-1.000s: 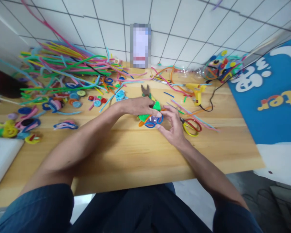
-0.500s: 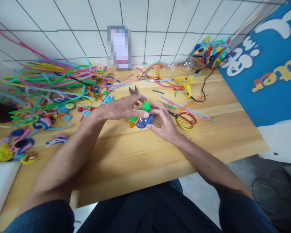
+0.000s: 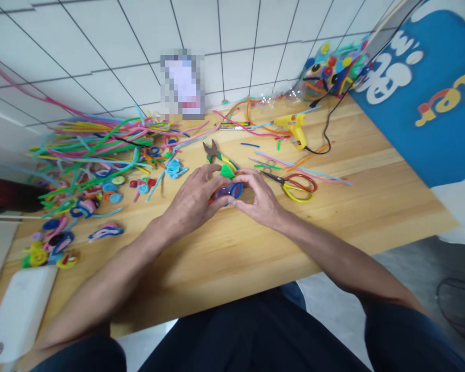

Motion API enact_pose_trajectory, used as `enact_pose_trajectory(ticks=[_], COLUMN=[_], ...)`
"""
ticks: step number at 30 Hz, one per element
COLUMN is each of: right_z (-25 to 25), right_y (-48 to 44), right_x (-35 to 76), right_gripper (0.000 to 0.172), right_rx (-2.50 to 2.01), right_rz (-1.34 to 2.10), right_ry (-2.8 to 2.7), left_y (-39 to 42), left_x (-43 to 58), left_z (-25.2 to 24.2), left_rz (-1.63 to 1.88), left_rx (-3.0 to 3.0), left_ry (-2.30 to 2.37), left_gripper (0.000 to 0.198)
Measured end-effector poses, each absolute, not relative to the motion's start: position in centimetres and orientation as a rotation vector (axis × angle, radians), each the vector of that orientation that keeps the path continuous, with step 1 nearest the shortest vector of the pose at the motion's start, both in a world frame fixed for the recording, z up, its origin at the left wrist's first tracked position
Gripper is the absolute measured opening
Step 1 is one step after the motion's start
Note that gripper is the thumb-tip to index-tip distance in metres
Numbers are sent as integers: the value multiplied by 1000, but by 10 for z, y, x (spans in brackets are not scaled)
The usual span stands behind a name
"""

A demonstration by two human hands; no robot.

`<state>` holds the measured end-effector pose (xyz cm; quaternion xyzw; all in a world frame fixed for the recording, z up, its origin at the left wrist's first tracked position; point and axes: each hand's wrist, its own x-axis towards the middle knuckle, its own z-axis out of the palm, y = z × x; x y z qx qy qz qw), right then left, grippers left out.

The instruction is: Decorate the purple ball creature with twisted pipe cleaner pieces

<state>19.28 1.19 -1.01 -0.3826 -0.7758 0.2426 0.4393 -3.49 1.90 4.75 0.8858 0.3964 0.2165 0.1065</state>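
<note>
Between my hands is a small pipe-cleaner figure (image 3: 228,171) with a green pointed top, orange parts, and blue-rimmed toy glasses (image 3: 235,190) with purple lenses on its front. My left hand (image 3: 197,199) is closed around its left side, thumb at the lower rim. The fingertips of my right hand (image 3: 260,199) pinch the right rim and the upper edge. Much of the figure is hidden behind my fingers. Just beyond it lie pliers (image 3: 217,152) with green and yellow handles, jaws pointing away. Scissors (image 3: 294,185) with red and yellow handles rest right of my right hand.
A yellow glue gun (image 3: 294,126) with a black cord lies at the back right. Piled pipe cleaners (image 3: 96,137) fill the back left, near finished craft pieces (image 3: 56,243). A white box-like device (image 3: 23,310) sits front left. A bag of colourful parts (image 3: 333,70) leans against the wall.
My left hand has come lower and wrapped round the figure's left side, covering more of it. The glasses have turned, and the pliers' handles now show. The camera view has shifted slightly.
</note>
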Motion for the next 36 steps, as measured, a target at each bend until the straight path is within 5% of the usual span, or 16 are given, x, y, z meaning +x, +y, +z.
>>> enact_pose_trajectory(ticks=[8,19,36], right_z=[-8,-6,0], right_y=[11,13,12], right_x=[195,199,193], right_gripper=[46,19,10], right_rx=[-938,-955,-1001], right_rz=[608,597,680], right_ry=[-1906,-1886,-1805], left_y=[20,19,16], left_x=[-35,-37,-28], left_z=[46,40,44], left_rz=[699,744,839], left_rx=[2511,2438,2359], left_ry=[1106,1066,1041], left_gripper=[23,23,16])
